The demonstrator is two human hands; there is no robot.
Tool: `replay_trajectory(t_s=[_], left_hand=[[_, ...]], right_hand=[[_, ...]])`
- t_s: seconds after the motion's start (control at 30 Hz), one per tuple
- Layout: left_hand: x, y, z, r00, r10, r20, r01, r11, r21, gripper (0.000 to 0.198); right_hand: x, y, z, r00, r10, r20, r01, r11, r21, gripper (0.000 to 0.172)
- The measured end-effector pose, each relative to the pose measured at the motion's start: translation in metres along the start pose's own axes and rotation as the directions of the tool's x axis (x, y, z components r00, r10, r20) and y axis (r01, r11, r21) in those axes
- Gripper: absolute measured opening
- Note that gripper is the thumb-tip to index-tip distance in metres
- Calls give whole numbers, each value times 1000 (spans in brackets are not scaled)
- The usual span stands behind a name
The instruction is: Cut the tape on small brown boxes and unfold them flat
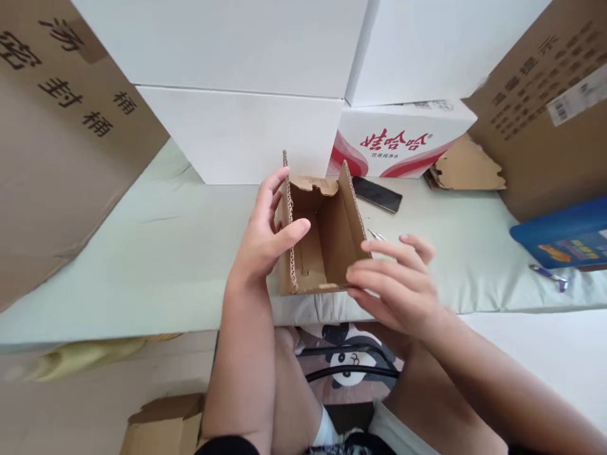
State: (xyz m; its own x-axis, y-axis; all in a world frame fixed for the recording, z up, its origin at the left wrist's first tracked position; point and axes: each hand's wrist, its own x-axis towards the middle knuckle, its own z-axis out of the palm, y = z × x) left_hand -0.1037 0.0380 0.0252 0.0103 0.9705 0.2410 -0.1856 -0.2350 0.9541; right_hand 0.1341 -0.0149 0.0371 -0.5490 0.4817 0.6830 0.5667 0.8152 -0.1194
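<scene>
At the near edge of the bench, about midway along it: cardboard box, open side up, interior visible, corrugated edges exposed on the left and right walls. Left grip straddles the left wall, clamped on it, thumb over the inner side and fingers along the outer face; the box therefore lies to the right of this palm, only its wall within the grasp. Right grip sits at the near right corner, fingertips on the box, fingers partly spread, box to the left of the palm; cannot tell whether thumb and fingers pinch the board. Far right of the box, a dark phone lies flat just beside it; small metal tools lie between the right wall and the right fingers. Behind the phone, toward the far edge, stands a white carton with red print.
</scene>
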Motion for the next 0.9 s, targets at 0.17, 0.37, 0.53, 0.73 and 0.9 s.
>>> replay_trajectory(t_s=[0.17, 0.37, 0.53, 0.73, 0.9], left_hand=[[4, -3, 13, 998, -46, -43, 44, 998, -47, 77], [-4, -3, 23, 988, 16, -153, -21, 999, -31, 61], [-12, -5, 36, 982, 50, -183, -44, 998, 39, 63], [-27, -11, 32, 997, -77, -20, 79, 958, 274, 78], [-31, -2, 10, 963, -268, -25, 236, 797, 556, 81]], right_hand=[[-2, 15, 23, 959, 264, -102, -253, 962, 106, 25], [-16, 18, 34, 941, 328, -88, -297, 920, 255, 20], [-30, 19, 41, 922, 361, -136, -291, 882, 371, 56], [-45, 16, 49, 963, 243, 118, -270, 847, 457, 49], [-51, 25, 57, 847, 504, 166, -487, 614, 621, 56]])
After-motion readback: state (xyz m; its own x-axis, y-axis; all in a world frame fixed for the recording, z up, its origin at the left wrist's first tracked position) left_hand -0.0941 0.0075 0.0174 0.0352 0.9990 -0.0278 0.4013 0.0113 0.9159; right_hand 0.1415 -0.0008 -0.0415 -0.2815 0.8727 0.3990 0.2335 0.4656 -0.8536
